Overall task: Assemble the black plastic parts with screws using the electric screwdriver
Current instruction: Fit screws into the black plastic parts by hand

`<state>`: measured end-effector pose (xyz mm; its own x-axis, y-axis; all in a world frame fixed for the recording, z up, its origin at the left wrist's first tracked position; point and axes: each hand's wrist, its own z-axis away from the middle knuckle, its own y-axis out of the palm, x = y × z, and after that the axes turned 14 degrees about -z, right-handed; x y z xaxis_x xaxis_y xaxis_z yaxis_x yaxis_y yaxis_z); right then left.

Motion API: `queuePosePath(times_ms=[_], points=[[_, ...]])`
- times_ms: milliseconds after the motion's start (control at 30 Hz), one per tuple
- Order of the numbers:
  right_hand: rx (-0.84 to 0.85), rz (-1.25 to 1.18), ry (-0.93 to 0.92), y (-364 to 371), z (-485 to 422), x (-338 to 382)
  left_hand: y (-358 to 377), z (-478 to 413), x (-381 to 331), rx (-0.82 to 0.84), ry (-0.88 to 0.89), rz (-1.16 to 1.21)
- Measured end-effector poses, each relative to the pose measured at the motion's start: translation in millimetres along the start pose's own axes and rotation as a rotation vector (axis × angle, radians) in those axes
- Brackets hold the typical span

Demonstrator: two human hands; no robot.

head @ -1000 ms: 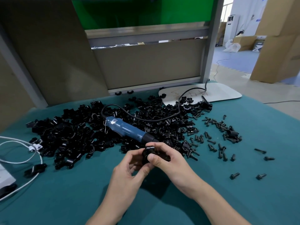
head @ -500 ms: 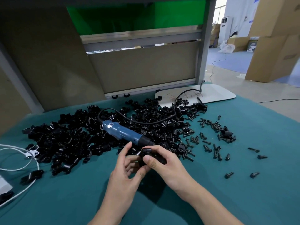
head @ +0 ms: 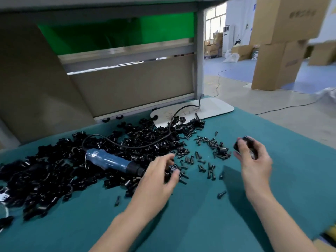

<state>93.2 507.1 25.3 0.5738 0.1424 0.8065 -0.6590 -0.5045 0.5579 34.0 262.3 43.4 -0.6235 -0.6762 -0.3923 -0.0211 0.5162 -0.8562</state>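
A big heap of black plastic parts [head: 54,171] covers the left and middle of the green table mat [head: 181,224]. The blue electric screwdriver [head: 111,160] lies on the heap, its black tip toward my left hand. My left hand [head: 160,175] rests at the heap's right edge with its fingers around a small black part [head: 171,171]. My right hand [head: 252,157] is raised to the right, above the mat, shut on a black plastic assembly [head: 243,142]. Several black screws [head: 205,153] lie scattered between the two hands.
A white board [head: 209,108] lies at the table's far edge, with the screwdriver's black cable [head: 145,146] running across it. A beige partition [head: 131,88] stands behind the table. Cardboard boxes [head: 278,60] are stacked on the floor at right. Single screws [head: 221,193] lie near me.
My hands were together on one black part in front of the screwdriver tip. They have separated: the right hand carried the assembly to the right, the left dropped onto the heap's edge. The camera tilted up.
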Motion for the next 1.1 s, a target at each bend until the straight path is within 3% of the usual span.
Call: queuePosePath(times_ms=[133, 433, 700, 1100], points=[[-0.216, 0.046, -0.114, -17.4, -11.0, -1.5, 28.9, -68.6, -36.3, 0.141, 0.089, -0.178], [-0.094, 0.143, -0.096, -14.9, -11.9, -18.2, 86.8, -167.7, -65.6, 0.452, 0.086, -0.341], [-0.064, 0.179, -0.076, -15.5, -15.2, -22.8, 111.8, -198.5, -57.6, 0.485, 0.099, -0.285], [0.001, 0.175, -0.067, -13.3, -10.1, -19.2, 72.6, -155.5, -32.1, 0.485, 0.223, -0.335]])
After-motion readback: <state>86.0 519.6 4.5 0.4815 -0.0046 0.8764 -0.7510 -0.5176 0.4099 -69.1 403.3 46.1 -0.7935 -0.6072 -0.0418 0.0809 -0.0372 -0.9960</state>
